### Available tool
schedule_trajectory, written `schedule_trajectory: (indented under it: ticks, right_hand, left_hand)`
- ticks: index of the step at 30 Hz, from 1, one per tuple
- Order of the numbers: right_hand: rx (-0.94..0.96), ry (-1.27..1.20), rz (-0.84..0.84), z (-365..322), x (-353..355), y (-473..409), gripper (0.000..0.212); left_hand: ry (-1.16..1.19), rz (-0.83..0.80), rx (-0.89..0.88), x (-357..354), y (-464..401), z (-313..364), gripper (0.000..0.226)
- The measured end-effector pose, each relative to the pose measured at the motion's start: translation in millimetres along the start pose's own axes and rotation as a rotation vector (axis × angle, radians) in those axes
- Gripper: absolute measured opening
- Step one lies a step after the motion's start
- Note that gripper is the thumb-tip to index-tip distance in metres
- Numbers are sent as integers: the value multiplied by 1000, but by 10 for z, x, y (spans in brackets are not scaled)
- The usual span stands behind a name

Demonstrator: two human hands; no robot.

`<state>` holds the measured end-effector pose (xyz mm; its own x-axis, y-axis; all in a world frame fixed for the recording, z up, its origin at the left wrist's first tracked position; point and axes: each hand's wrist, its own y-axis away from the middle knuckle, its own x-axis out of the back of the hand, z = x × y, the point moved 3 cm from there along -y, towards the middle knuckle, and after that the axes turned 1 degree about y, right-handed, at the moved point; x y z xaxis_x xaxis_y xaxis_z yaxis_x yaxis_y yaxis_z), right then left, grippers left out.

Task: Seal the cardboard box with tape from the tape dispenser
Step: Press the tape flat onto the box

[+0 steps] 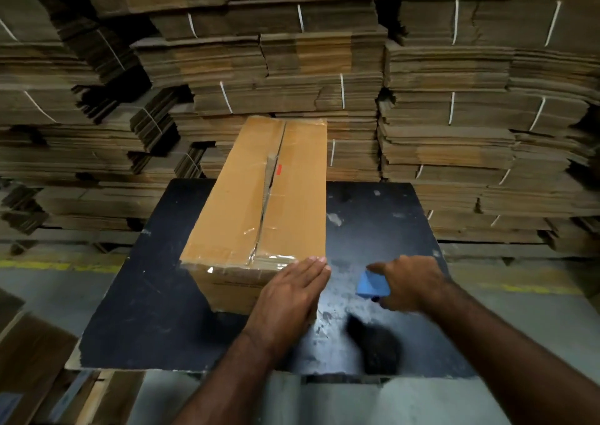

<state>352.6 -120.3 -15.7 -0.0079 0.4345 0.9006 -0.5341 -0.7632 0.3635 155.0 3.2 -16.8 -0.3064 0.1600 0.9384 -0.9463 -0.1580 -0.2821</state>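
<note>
Head view looked down on a long cardboard box (259,204) lying lengthwise on a dark tabletop (373,223), its near end facing the person. Clear tape already ran along the top centre seam and wrapped over the near edge, wrinkled in places. Left hand (289,298) lay flat with fingers straight and together against the box's near right corner, pressing on the end face and top edge, gripping nothing. Right hand (412,285) sat just to the right of the box, apart from it and low over the tabletop, fingers curled round a blue tape dispenser (373,285); the roll itself was hidden under the hand. Whether a strip still joined dispenser and box could not be told. Judged step: smoothing down the tape end at the near edge, with the main seam run seemingly done. Next move would likely call for rubbing the wrinkled tape flat, or bringing the dispenser back to the box for a further strip; the far end was too distant to check. Both forearms reached forward from the bottom of the frame, converging toward the near end. Stacks of bundled flat cardboard (292,67) filled the background.
</note>
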Motion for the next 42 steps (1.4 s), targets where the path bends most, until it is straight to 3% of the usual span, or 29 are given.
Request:
schedule_trajectory:
  ticks: [5, 8, 16, 19, 23, 27, 29, 32, 35, 36, 39, 42]
  right_hand:
    - [-353, -419, 70, -112, -857, -48, 73]
    - [-432, -395, 110, -257, -1197, -39, 75]
    - [-522, -212, -18, -489, -1661, -137, 72]
    - [-499, -164, -54, -468, -1644, -194, 70]
    - [-494, -366, -86, -345, -1299, -108, 68]
    - [-419, -707, 192, -311, -661, 6, 45]
    - [-362, -853, 418, -346, -267, 78, 39]
    - [-210, -941, 675, -552, 273, 164, 29]
    - [-10, -963, 752, -967, 716, 158, 26]
    - [68, -950, 754, -1157, 833, 131, 27]
    - [270, -856, 689, -1771, 1048, -48, 32]
    - [356, -749, 573, -2267, 1123, -253, 41]
  left_hand:
    - [-41, -88, 48, -11, -15, 1, 93]
    - [-20, -80, 61, -4, -21, 23, 91]
    - [4, -93, 100, -59, -39, -10, 93]
    - [-3, -101, 92, -69, -34, -20, 94]
    - [-17, -89, 81, -75, -23, -10, 93]
    - [176, -75, 110, 14, -28, 14, 76]
    - [350, 33, 225, 185, 17, 1, 59]
    - [424, 465, 471, 517, 257, -197, 32]
    - [535, 721, 852, 670, 615, -618, 7]
    - [678, 754, 1036, 663, 725, -784, 14]
    - [1203, 673, 1471, 571, 966, -1138, 34]
    - [1390, 405, 1564, 479, 1082, -1333, 53]
